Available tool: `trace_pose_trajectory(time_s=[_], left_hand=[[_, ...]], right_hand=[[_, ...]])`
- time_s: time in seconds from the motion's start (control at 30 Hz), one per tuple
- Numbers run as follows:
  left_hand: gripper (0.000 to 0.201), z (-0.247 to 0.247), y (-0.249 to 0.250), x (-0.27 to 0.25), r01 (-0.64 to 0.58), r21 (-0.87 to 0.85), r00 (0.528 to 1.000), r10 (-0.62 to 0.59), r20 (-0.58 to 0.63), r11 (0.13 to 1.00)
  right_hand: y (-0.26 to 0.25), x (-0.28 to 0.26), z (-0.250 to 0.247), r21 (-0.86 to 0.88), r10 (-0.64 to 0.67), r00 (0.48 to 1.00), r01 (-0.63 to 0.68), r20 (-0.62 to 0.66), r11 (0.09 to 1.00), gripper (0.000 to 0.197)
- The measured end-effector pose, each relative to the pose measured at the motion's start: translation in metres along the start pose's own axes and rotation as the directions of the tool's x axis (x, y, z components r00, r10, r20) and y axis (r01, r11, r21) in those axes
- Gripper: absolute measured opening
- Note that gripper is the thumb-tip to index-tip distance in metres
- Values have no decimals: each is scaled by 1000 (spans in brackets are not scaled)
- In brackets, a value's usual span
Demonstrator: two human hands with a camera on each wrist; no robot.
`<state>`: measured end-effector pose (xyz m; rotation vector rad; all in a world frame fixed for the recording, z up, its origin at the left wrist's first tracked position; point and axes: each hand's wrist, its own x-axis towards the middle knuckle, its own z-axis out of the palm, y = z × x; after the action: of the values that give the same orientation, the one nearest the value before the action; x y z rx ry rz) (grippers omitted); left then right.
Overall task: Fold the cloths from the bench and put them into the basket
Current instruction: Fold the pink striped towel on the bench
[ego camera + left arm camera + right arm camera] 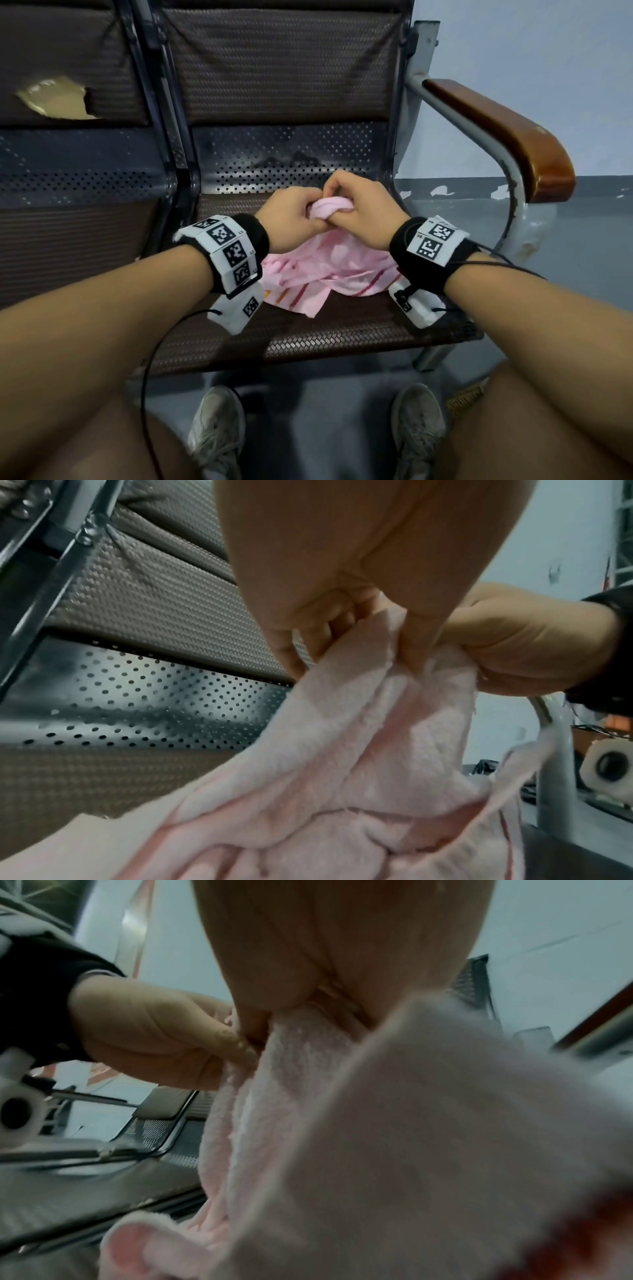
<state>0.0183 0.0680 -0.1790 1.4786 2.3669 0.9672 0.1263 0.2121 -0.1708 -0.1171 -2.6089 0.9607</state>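
Both hands (329,214) pinch pink cloth (322,270) — above bench (342,329).

Cloth (318,270) on bench seat (342,329), between hands (337,214)

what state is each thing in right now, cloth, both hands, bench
cloth: unfolded, crumpled, top bunched in both hands, the rest draped on the seat
left hand: fingers curled, grip on the cloth's bunched top
right hand: fingers curled, grip on the same bunch, touching the left hand
bench: cloth on its right seat; left backrest pad torn
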Motion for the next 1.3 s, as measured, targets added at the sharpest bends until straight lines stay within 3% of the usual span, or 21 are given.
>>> trace_pose_trajectory(time_s=[0.1, 0.13, 0.2, 0.27, 0.4, 0.5, 0.53, 0.57, 0.6, 0.67, 0.7, 0.77, 0.83, 0.93, 1.03, 1.1, 1.17, 1.23, 1.3], left_hand=[[11, -1, -2, 3, 49, -8, 989, -50, -138, 999], [7, -4, -3, 4, 83, -24, 978, -86, -191, 996], [12, -10, -5, 7, 155, -33, 944, -158, -288, 987], [19, -15, -8, 8, 222, -9, 922, -213, -323, 975], [40, -18, -6, 10, 310, 316, 945, -253, -208, 897], [42, -21, -1, 16, 427, 263, 903, -389, -183, 865], [40, -20, 1, 18, 474, 133, 875, -449, -181, 870], [36, -18, 1, 21, 518, -61, 838, -520, -167, 853], [31, -16, 3, 23, 522, -301, 803, -579, -140, 798], [27, -15, 14, 23, 373, -693, 778, -614, -128, 617], [30, -17, 16, 24, 281, -774, 775, -609, -166, 568], [28, -22, 17, 28, 187, -798, 780, -581, -234, 573], [17, -23, 13, 29, 193, -768, 785, -566, -253, 611], [25, -16, 4, 31, 316, -519, 768, -535, -351, 794], [32, -10, 3, 32, 385, -211, 770, -439, -463, 898], [32, -10, 4, 35, 407, -115, 781, -410, -471, 906], [32, -11, 4, 36, 466, -118, 767, -467, -440, 877], [32, -13, 5, 37, 522, -215, 741, -564, -366, 825], [31, -12, 10, 39, 522, -399, 738, -634, -231, 754]], right_hand=[[17, 0, -7, -49, 216, 976, -215, 33, 975, 19], [25, -3, -10, -169, 297, 948, -276, 111, 946, 17], [40, -12, -13, -400, 469, 844, -348, 260, 848, 19], [50, -18, -14, -433, 539, 806, -407, 243, 804, 36], [42, -6, -18, -216, 394, 914, -405, -93, 888, 34], [28, 0, -18, -95, 263, 931, -294, -251, 951, 21], [24, 0, -17, -53, 234, 941, -254, -246, 966, 9], [20, -3, -16, -21, 196, 955, -205, -222, 978, 11], [15, -6, -15, 3, 151, 972, -152, -180, 988, 25], [8, -10, -14, 5, 48, 994, -48, -97, 999, 42], [5, -12, -14, -27, -4, 998, 2, -68, 1000, 42], [2, -13, -15, -84, -44, 999, 44, 12, 996, 35], [2, -14, -15, -130, 21, 983, 3, 182, 991, 38], [10, -20, -11, -321, 244, 867, -104, 435, 941, 47], [14, -23, -8, -424, 379, 783, -164, 494, 891, 45], [12, -21, -8, -441, 405, 803, -201, 438, 875, 43], [10, -16, -10, -416, 378, 875, -236, 302, 878, 40], [6, -13, -11, -311, 325, 928, -258, 184, 914, 34], [1, -13, -9, -224, 269, 947, -228, 173, 947, 27]])
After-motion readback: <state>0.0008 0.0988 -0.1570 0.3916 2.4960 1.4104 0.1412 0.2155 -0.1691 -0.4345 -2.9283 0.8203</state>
